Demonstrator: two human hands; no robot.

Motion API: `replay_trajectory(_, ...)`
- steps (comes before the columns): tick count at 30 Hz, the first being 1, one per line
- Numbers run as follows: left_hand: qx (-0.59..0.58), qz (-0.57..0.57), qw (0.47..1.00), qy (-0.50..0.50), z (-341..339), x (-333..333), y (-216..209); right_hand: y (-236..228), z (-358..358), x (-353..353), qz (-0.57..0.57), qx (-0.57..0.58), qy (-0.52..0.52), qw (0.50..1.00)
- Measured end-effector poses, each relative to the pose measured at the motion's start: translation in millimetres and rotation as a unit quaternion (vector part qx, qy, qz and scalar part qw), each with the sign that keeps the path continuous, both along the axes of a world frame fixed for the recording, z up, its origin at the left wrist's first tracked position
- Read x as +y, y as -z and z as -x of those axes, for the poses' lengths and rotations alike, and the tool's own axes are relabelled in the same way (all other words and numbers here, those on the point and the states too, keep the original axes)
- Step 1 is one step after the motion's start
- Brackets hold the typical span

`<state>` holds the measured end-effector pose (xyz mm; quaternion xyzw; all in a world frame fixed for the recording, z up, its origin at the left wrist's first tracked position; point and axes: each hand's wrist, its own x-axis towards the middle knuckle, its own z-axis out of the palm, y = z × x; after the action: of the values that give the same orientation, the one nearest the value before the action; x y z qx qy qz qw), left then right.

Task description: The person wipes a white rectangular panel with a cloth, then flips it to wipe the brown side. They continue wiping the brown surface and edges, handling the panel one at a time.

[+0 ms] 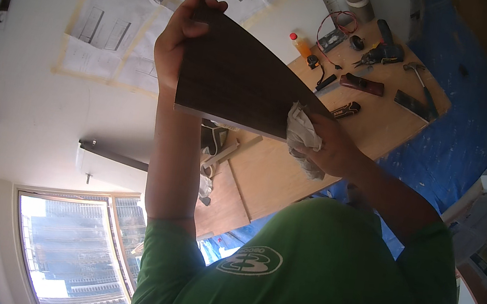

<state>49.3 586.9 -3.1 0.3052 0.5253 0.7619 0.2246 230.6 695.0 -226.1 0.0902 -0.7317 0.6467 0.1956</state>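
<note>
A long dark brown board (239,73) is held up in front of me, tilted, with a pale thin edge along its lower side. My left hand (181,28) grips its upper left end, thumb on the dark face. Near the board's right end, my right hand (332,147) is closed around a crumpled off-white cloth (302,132), pressed against the lower edge. The fingers under the cloth are partly hidden. Just beyond the right hand, a black utility knife (346,110) lies on the plywood tabletop (276,184).
The tabletop also carries a hammer (423,90), a black power tool (385,54), a brown case (362,84), a tape measure (313,61) and an orange drink bottle (300,45). Blue sheeting (464,133) surrounds it. Drawings (108,30) are taped to the wall; a window (71,246) is lower left.
</note>
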Motion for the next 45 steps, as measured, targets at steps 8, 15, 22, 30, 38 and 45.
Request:
replay_trajectory(8, 0.036, 0.031, 0.999, -0.026, -16, 9, -2, -6, -25, 15, 0.204, -0.03, 0.017, 0.978)
replay_trajectory(15, 0.02, 0.032, 0.999, -0.03, -17, 10, -4, 38, -10, 7, 0.133, -0.03, 0.044, 0.99)
replay_trajectory(22, 0.024, 0.023, 0.999, -0.005, -20, 8, -1, -29, 4, -5, 0.109, 0.069, 0.028, 0.991)
replay_trajectory(30, 0.028, 0.017, 0.999, 0.002, -20, 7, -1, -44, 7, -17, 0.066, 0.149, 0.068, 0.984)
replay_trajectory(38, 0.114, 0.064, 0.991, -0.039, -21, 12, 0, -129, 24, -10, 0.016, 0.287, 0.093, 0.953)
replay_trajectory(45, 0.181, 0.083, 0.98, -0.019, -11, 14, 2, -165, 36, -9, 0.031, 0.355, 0.109, 0.928)
